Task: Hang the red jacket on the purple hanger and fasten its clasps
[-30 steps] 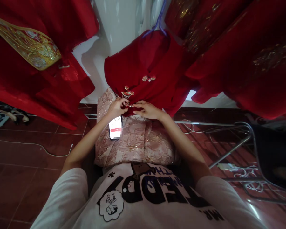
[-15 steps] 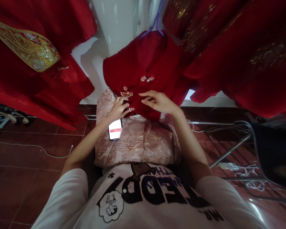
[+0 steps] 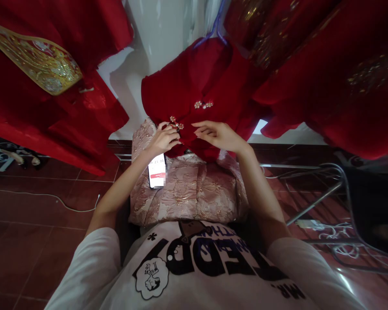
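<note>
A red garment hangs from a purple hanger, its lower edge resting over the pink brocade cloth on my lap. A pearl-and-bead clasp sits on its front, and a beaded ornament lies lower to the left. My left hand is closed, with bent fingers gripping the red garment beside that ornament and partly covering it. Over the fabric to the right is my right hand, fingers stretched and thumb apart from them. I see nothing between its fingertips; anything very thin is too small to make out.
A lit phone lies on the pink brocade cloth. Red garments with gold decoration hang on both sides. A dark metal-framed chair stands right, near tangled white cables. Another cable crosses the tiled floor.
My left hand has shifted slightly upward and right, now covering part of the lower ornament. My right hand keeps nearly the same pose. The view has moved a little.
</note>
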{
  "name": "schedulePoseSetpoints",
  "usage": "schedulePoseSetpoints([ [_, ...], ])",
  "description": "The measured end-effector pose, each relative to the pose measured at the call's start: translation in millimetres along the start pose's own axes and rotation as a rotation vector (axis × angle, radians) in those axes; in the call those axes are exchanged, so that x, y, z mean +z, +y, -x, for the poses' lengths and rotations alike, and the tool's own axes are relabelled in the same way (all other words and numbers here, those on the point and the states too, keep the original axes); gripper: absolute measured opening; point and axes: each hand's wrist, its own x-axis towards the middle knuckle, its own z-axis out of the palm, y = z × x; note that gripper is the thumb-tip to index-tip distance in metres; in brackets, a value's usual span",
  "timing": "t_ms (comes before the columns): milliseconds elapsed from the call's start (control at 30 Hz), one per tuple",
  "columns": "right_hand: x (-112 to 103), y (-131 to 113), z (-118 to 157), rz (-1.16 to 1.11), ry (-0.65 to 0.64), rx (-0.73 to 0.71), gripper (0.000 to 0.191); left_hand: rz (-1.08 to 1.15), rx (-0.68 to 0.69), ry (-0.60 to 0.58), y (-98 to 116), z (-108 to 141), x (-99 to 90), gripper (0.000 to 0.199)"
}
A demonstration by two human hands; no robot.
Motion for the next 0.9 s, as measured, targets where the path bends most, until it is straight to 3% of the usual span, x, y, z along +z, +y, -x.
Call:
schedulePoseSetpoints([
  [133,-3,-2,2,-0.010,0.000,0.007,0.057,-0.031,-0.013,-0.003,-1,-6,-2.5,0.017],
  [233,-6,-2,3,-0.003,0.003,0.004,0.058,-0.049,-0.064,-0.005,4,-7,-5.0,0.002],
  [333,-9,-2,4,0.007,0.006,0.005,0.060,-0.027,-0.178,0.037,11,-7,-3.5,0.048],
  [400,-11,-3,5,0.014,0.007,0.007,0.060,0.039,-0.287,0.133,15,-10,1.9,0.067],
  [600,-12,-3,5,0.033,-0.002,0.012,0.061,0.669,-0.617,0.504,15,-27,24.5,0.032],
  [733,-12,-3,5,0.031,0.002,0.014,0.058,0.989,-0.748,0.551,13,-28,27.7,0.029],
  [900,-11,-5,5,0.022,-0.004,0.018,0.055,1.165,-0.791,0.548,16,-27,28.8,0.022],
])
